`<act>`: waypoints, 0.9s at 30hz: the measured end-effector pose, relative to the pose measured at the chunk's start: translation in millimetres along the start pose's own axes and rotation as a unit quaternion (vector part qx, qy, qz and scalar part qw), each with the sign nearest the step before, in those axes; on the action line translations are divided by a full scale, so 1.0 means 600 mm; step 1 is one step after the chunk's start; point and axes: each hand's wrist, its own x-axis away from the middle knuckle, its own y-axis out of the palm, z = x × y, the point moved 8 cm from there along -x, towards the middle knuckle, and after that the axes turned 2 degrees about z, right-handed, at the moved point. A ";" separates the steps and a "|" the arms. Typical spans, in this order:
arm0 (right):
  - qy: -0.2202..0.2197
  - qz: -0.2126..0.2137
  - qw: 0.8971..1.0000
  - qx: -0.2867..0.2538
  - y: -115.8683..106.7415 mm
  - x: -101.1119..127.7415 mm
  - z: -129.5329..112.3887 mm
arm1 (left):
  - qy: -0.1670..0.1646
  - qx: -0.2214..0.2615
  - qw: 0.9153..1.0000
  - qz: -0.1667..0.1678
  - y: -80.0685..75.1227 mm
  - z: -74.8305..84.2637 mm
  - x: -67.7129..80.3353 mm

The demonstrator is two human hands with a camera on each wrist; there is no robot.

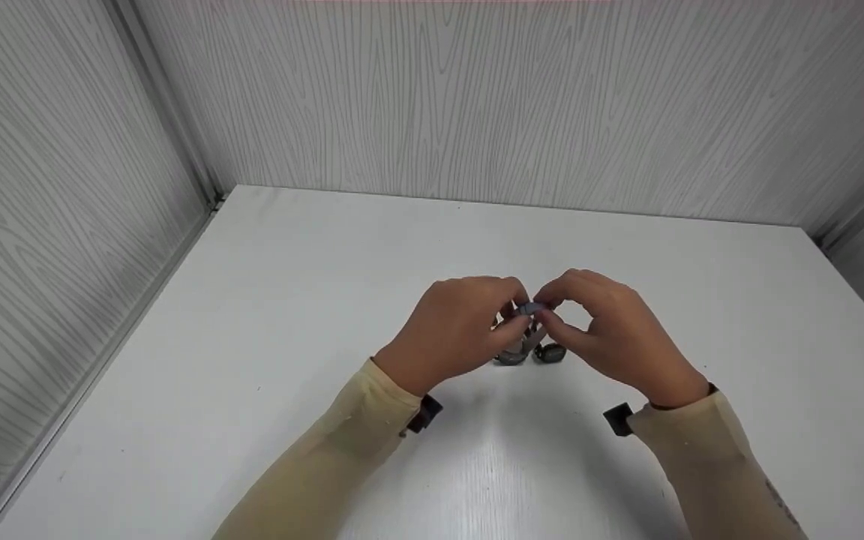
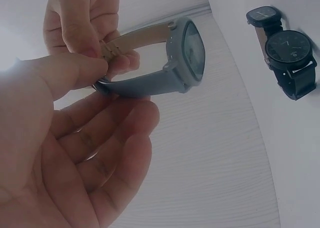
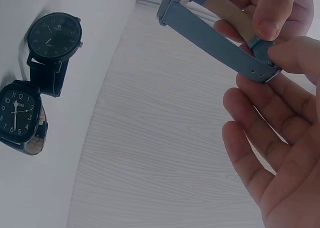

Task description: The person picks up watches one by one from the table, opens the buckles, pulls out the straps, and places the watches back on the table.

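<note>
A wristwatch [image 2: 145,88] with a blue-grey strap, tan on its inner side, is held up in both hands, its strap closed in a loop. My left hand [image 1: 454,322] pinches the strap by the buckle end between thumb and forefinger. Opposite it, my right hand [image 1: 616,337] pinches the same end of the strap [image 3: 212,40], thumb close to the metal buckle [image 3: 272,74]. The other fingers of both hands lie loosely curved below the strap. In the left wrist view the watch case [image 2: 192,53] points away from the hands, its glass seen from the side.
Two dark watches lie close together on the white table [image 1: 327,262]: one with a round black dial [image 3: 54,35], one with a squarish dial and white numerals [image 3: 19,113]. Wood-grain panels [image 1: 439,97] rise behind the table and at its sides.
</note>
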 end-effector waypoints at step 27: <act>0.051 -0.028 0.998 -0.013 0.008 0.003 0.011 | -0.008 -0.011 1.000 -0.012 0.006 -0.006 0.001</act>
